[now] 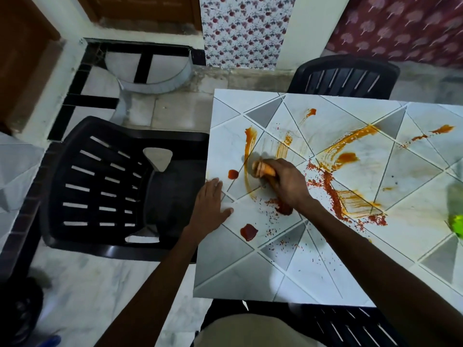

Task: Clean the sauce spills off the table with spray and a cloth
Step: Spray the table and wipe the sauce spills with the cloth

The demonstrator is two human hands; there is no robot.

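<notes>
The right hand (285,182) is curled round a bunched cloth (263,169), stained orange, and presses it onto the table (288,271) near its left edge. The left hand (211,202) lies flat with straight fingers on that edge and holds nothing; it looks like a brace. A black chair (100,184) stands just left of the table. Most of the sauce lies right of the cloth: broad orange smears (350,141) on the far right and a red flake streak (330,189) running far to near just beside the right wrist. A thin orange line (248,156) runs far to near, its long axis passing just left of the cloth. 2 red blobs remain: blob 1 (233,174) sits just left of the cloth, between the 2 hands; blob 2 (248,232) lies nearer, between the forearms. A short sweep left would likely take blob 1 first, and the cloth hand is the nearer one to it. A blurred green shape (457,221) at the right edge may be the spray, well apart from both hands.
</notes>
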